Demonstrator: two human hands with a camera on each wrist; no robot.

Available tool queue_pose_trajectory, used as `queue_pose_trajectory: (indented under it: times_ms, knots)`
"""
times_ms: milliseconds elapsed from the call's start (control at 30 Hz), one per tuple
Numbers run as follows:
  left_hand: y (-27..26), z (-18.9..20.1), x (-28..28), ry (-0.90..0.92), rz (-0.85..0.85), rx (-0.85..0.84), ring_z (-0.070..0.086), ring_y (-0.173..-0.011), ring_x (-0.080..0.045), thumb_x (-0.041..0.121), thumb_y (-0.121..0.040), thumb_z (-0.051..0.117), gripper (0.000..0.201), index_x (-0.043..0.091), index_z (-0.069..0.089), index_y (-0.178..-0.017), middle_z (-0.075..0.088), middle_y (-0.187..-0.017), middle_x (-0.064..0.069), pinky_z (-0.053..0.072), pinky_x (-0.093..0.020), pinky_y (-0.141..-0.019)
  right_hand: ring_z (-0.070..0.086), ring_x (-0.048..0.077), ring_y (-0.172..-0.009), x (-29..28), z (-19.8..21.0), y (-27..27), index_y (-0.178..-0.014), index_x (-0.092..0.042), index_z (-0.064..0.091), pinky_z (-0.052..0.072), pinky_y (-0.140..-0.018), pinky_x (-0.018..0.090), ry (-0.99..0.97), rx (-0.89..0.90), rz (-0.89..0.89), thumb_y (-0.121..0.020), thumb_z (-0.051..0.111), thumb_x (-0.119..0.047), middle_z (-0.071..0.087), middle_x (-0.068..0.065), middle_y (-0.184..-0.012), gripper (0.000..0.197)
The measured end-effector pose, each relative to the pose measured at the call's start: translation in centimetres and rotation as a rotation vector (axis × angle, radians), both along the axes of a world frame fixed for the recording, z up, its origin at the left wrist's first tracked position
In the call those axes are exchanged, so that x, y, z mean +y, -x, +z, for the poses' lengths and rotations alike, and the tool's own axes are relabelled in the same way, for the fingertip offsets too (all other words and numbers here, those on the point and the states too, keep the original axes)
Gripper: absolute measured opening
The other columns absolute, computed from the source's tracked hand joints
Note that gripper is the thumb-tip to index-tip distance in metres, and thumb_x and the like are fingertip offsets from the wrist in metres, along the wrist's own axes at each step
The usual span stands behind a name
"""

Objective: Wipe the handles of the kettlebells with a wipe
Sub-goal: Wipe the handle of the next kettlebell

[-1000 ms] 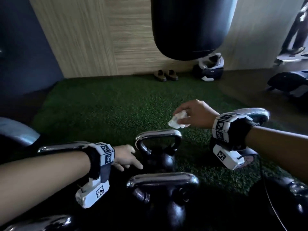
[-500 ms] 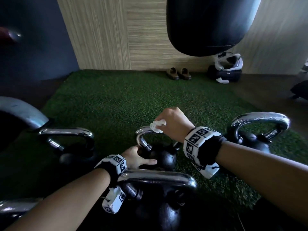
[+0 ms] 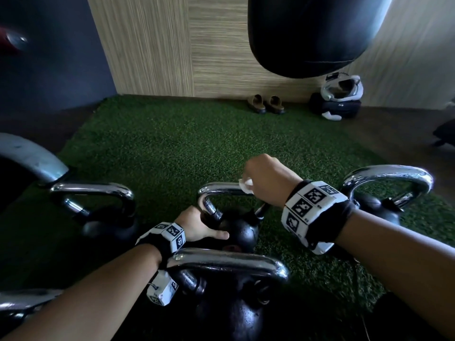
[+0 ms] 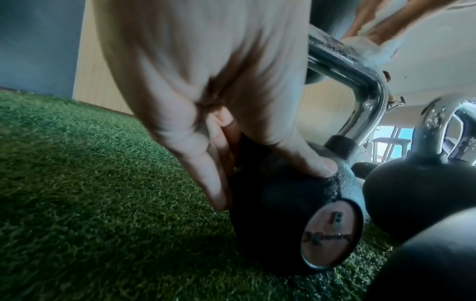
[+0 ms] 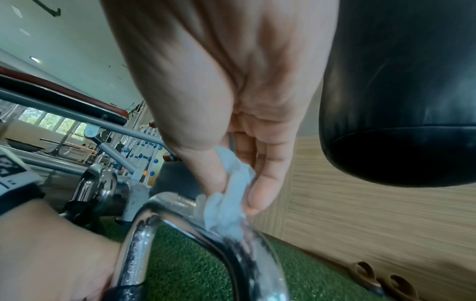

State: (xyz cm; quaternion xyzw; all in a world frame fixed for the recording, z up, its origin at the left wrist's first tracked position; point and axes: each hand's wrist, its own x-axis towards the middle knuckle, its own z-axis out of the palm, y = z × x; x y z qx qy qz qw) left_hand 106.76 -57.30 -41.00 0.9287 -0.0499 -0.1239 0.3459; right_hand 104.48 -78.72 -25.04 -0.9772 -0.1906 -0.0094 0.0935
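Observation:
A small black kettlebell with a chrome handle stands on the green turf in the middle. My right hand pinches a crumpled white wipe and presses it on the top bar of that handle; the right wrist view shows the wipe on the wet chrome handle. My left hand holds the kettlebell's black ball, thumb over the top and fingers down its far side.
More chrome-handled kettlebells stand close around: one nearest me, one at the left, one at the right. A black punching bag hangs above. Sandals and a bag lie by the wooden wall.
My right hand came down with the wipe from above the turf onto the middle kettlebell's handle. My left hand moved from beside the kettlebell onto its ball.

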Motion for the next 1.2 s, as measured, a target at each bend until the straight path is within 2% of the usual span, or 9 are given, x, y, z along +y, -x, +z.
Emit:
queue_pose_trajectory:
  times_ms: [133,300,400,467,533,733,900,1033,1200]
  knots:
    - [-0.3,-0.2,0.0,-0.037,-0.019,-0.007,0.067,-0.104,-0.005,0.083,-0.038,0.083,0.098,0.032,0.061,-0.119,0.071,-0.105,0.019,0.052,-0.029,-0.099,0.068,0.028,-0.074,-1.1,0.6,0.1,-0.077,0.000,0.070,0.061,-0.069,0.037,0.045,-0.004,-0.039,-0.089,0.057,0.002,0.070,0.012,-0.081,0.018]
    - [-0.1,-0.2,0.0,-0.043,-0.040,0.009,0.069,-0.097,-0.007,0.077,-0.048,0.086,0.066,0.034,0.067,-0.093,0.073,-0.095,0.016,0.053,-0.027,-0.089,0.066,0.026,-0.070,0.2,0.7,0.2,-0.083,0.000,0.070,0.061,-0.067,0.036,0.097,-0.018,-0.011,-0.092,0.057,0.003,0.069,0.012,-0.079,0.016]
    - [-0.2,-0.5,0.0,-0.032,-0.037,0.000,0.067,-0.104,-0.007,0.079,-0.044,0.085,0.078,0.034,0.068,-0.105,0.073,-0.105,0.017,0.051,-0.028,-0.097,0.063,0.019,-0.064,-1.3,0.4,-0.2,-0.067,-0.006,0.059,0.055,-0.058,0.027,0.105,0.015,-0.091,-0.093,0.061,-0.001,0.061,0.004,-0.067,0.026]
    - [-0.3,-0.8,0.2,-0.020,-0.033,0.001,0.066,-0.107,-0.007,0.082,-0.040,0.083,0.084,0.036,0.067,-0.108,0.072,-0.109,0.018,0.050,-0.029,-0.100,0.069,0.021,-0.077,-2.7,0.2,-0.5,-0.085,-0.003,0.071,0.059,-0.066,0.030,0.135,0.041,-0.128,-0.089,0.069,-0.007,0.070,0.006,-0.080,0.006]
    - [-0.3,-0.7,0.2,-0.016,-0.030,0.002,0.066,-0.107,-0.007,0.084,-0.037,0.081,0.081,0.038,0.067,-0.103,0.071,-0.108,0.018,0.050,-0.028,-0.100,0.070,0.021,-0.083,-3.8,-0.1,-0.8,-0.098,-0.008,0.077,0.056,-0.064,0.028,0.092,0.045,-0.132,-0.082,0.078,-0.011,0.073,0.006,-0.092,0.016]
    - [0.2,-0.1,0.0,-0.022,-0.018,0.013,0.066,-0.102,-0.005,0.069,-0.051,0.091,0.055,0.040,0.065,-0.091,0.071,-0.101,0.020,0.048,-0.022,-0.093,0.075,0.016,-0.077,-5.8,-1.7,-1.4,-0.090,-0.012,0.083,0.065,-0.069,0.032,-0.104,0.196,-0.181,-0.072,0.090,-0.010,0.078,0.003,-0.089,0.020]
    - [0.1,-0.1,0.1,-0.016,-0.027,-0.003,0.066,-0.107,-0.007,0.083,-0.036,0.082,0.078,0.039,0.066,-0.099,0.072,-0.108,0.018,0.051,-0.030,-0.101,0.069,0.008,-0.065,-7.4,-3.9,-2.3,-0.089,-0.014,0.081,0.048,-0.046,0.008,-0.240,0.248,-0.252,-0.073,0.090,-0.010,0.074,0.002,-0.081,0.019]
    - [0.1,0.1,0.0,-0.012,-0.027,0.001,0.064,-0.111,-0.007,0.073,-0.046,0.089,0.069,0.039,0.065,-0.101,0.070,-0.112,0.017,0.048,-0.027,-0.101,0.077,0.020,-0.071,-6.9,-6.1,-2.7,-0.086,-0.008,0.080,0.066,-0.064,0.036,-0.310,0.408,-0.250,-0.071,0.092,-0.008,0.077,0.009,-0.079,0.019]
    - [0.3,0.9,-0.3,0.003,-0.024,0.022,0.061,-0.109,-0.007,0.058,-0.054,0.094,0.057,0.041,0.059,-0.095,0.067,-0.111,0.016,0.045,-0.024,-0.097,0.076,0.018,-0.071,-6.7,-8.8,-2.9,-0.077,-0.011,0.078,0.064,-0.058,0.032,-0.468,0.486,-0.227,-0.074,0.087,0.004,0.077,0.004,-0.074,0.018]
